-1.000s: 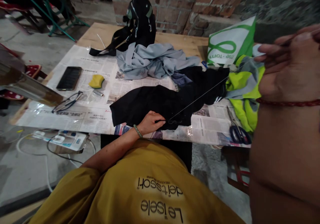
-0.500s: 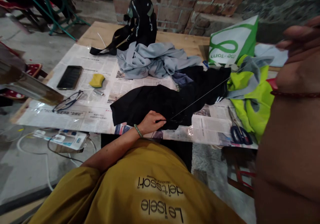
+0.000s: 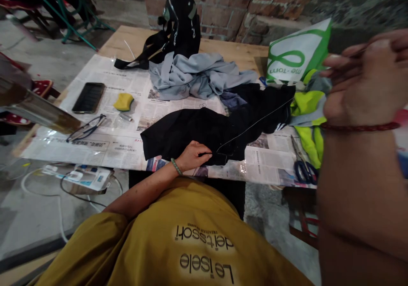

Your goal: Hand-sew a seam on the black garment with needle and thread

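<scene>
On the table in front of me lies a black garment (image 3: 188,126) with small white stripes near its right end. My left hand (image 3: 194,155) pinches the garment's near edge between thumb and fingers. From just beside those fingertips a thin white thread (image 3: 255,127) curves loosely up and right across the black cloth. My right hand (image 3: 366,75) is raised at the far right, close to the camera, with thumb and forefinger brought together. The thread leads towards it, though its far stretch is hard to see. Whether a needle sits in those fingers cannot be made out.
Scissors (image 3: 304,169) and a yellow-green garment (image 3: 310,143) lie at the right, by a green-white bag (image 3: 290,58). Grey cloth (image 3: 197,77) and a black backpack (image 3: 181,22) stand behind. Leftwards are a phone (image 3: 88,97), sponge (image 3: 123,102), glasses (image 3: 86,129) and bottle (image 3: 47,107).
My right hand has moved left and more of it shows. The thread, straight and taut before, now sags in a curve. My left hand stays on the black garment.
</scene>
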Demonstrator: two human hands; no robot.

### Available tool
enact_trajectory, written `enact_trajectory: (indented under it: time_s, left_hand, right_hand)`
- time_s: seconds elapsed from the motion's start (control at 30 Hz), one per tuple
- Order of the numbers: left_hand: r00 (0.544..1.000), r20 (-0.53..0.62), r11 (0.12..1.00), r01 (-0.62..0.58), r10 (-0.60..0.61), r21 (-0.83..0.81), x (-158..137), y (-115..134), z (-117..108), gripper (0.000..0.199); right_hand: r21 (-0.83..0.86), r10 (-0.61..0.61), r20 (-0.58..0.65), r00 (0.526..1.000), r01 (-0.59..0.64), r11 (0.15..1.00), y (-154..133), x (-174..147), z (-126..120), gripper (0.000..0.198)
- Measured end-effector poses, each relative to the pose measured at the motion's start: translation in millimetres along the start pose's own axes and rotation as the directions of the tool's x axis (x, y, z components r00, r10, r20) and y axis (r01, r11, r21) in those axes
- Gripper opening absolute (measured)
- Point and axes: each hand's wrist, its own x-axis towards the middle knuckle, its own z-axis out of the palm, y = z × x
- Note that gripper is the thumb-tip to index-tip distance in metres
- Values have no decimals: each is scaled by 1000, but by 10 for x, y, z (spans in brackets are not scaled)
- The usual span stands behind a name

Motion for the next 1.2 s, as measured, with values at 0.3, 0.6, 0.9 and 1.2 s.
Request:
enact_trajectory:
  time_s: [0.3,0.6,0.9,1.2]
  left_hand:
    - [995,-94,997,49,-44,55,-8,13,-38,8]
    - [986,-156,998,63,-58,30,-4,36,-66,7]
    - [988,-134,996,81,-77,26,-10,20,-44,9]
    - [989,-130,997,74,-70,27,-13,23,-52,10]
  right_hand:
    - [-491,133,630,766,260,832,531,-1291,329,16]
    - [-433,173,900,401,772,466,656,-1499,266,25]
    - [-417,219,909,355,792,446,602,-1538,264,25]
    - [-400,220,916,336,808,433,631,-1562,252,25]
